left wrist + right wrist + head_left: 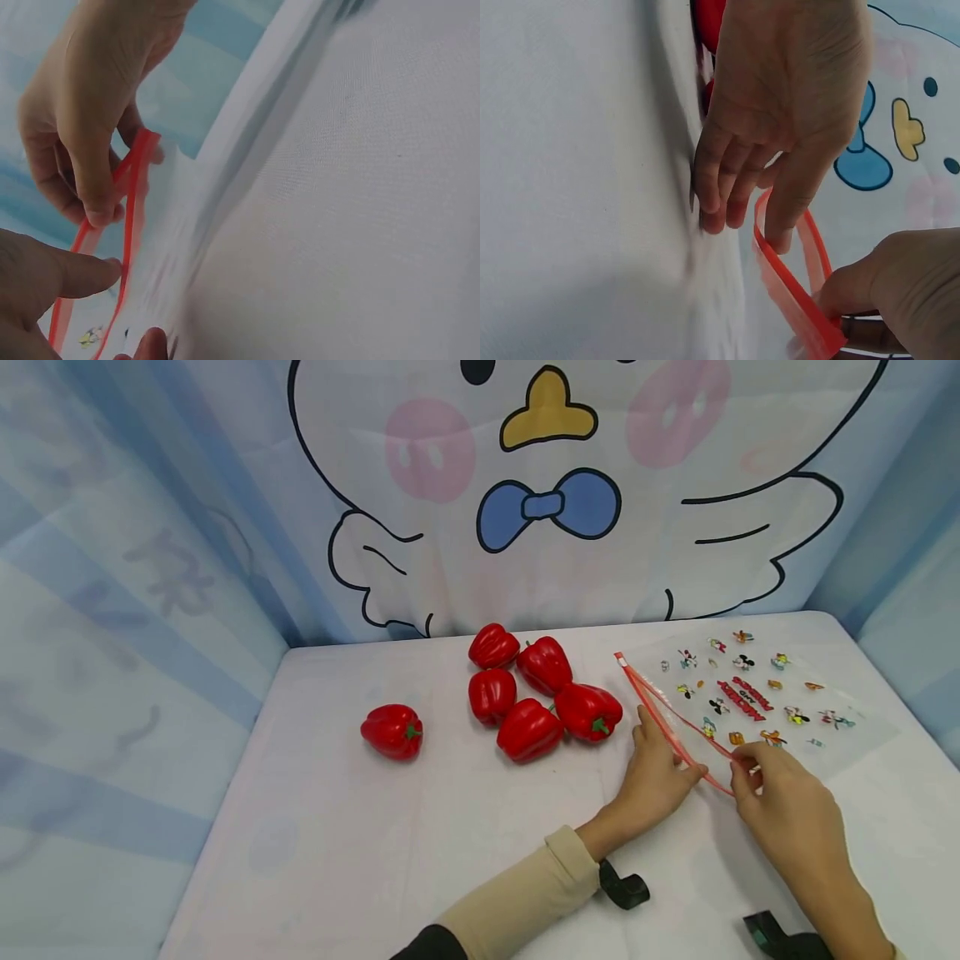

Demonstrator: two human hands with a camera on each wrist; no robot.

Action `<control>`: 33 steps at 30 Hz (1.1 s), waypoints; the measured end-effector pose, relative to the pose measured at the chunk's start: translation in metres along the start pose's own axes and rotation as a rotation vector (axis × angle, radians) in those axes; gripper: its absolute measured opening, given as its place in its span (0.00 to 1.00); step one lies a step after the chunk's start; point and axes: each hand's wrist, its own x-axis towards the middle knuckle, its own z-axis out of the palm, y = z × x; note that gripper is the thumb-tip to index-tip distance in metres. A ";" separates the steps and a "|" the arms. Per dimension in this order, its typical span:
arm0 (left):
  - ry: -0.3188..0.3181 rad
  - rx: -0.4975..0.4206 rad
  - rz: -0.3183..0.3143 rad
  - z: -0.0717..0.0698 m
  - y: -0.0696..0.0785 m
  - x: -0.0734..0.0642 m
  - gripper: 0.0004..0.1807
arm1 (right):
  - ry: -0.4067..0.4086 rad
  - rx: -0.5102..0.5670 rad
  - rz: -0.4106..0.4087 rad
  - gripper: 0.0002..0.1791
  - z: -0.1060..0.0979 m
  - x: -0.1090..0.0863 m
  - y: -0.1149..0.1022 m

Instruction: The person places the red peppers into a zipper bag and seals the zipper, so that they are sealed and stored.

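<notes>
Left hand (pixel 656 772) pinches red zip strip (pixel 663 720) of clear cartoon-printed plastic bag (pixel 765 702), fingers curled; right hand (pixel 787 814) pinches same strip; opening parted between them.

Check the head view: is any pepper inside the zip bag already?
No: all six red peppers lie on the table left of the zip bag, whose red seal both hands are working.

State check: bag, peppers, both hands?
bag: flat on the table, red zip strip parted near the hands.
peppers: five clustered, one apart to the left, all outside the bag.
left hand: pinches one side of the zip strip.
right hand: pinches the other side at the bag's near corner.
</notes>
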 end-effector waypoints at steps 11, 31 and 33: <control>0.097 0.675 0.187 -0.005 0.004 -0.005 0.50 | 0.105 0.044 0.033 0.12 0.003 0.001 0.001; 0.043 1.069 0.317 -0.007 -0.005 -0.009 0.18 | 0.189 0.065 0.046 0.12 0.002 0.000 -0.003; 0.032 1.052 0.308 -0.009 -0.005 -0.007 0.18 | 0.210 0.068 0.042 0.13 0.002 0.000 -0.003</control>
